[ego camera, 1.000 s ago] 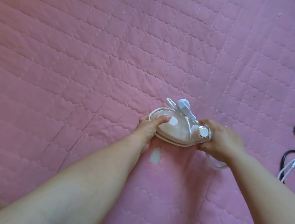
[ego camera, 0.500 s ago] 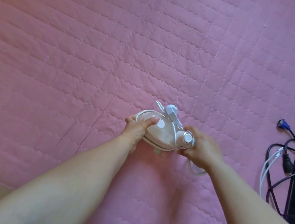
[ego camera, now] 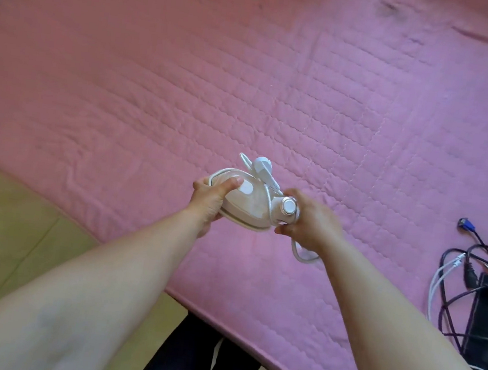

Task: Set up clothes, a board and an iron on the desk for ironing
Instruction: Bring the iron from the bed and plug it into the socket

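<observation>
Hands hold a small white iron (ego camera: 248, 205) above the pink quilted mat (ego camera: 155, 98), near its front edge. The left hand (ego camera: 209, 200) grips the iron's pointed end, thumb across the top and fingers curled beneath. The right hand (ego camera: 311, 220) wraps around the rear end by the round dial (ego camera: 289, 205), fingers curled on it. Its white cord (ego camera: 301, 253) loops below that hand, and the plug (ego camera: 264, 169) sticks up behind the iron. Dark cables (ego camera: 456, 288) and a black adapter (ego camera: 487, 319) lie at the mat's right side.

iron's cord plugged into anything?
No. The plug lies loose on top of the iron, held in both hands.
</observation>
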